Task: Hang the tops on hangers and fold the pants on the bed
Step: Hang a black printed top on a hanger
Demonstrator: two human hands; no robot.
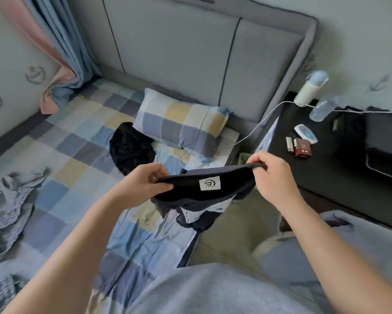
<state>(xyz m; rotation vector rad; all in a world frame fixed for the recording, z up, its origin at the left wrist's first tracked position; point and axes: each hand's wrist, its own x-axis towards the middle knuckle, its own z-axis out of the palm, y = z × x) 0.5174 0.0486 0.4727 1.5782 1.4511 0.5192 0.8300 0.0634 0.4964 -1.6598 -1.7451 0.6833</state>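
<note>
Holds one navy garment (204, 191) by its labelled band in two grips, left grip (145, 180) and right grip (272, 175) each pinching one end, above the edge of the bed (77, 143). On the sheet: one black garment (131, 148) against one checked pillow (181, 123), two grey-blue garments (9, 200) crumpled at left.

The crumpled grey garment (7, 211) runs off the left edge; the white bottle (310, 89) is blurred.
</note>
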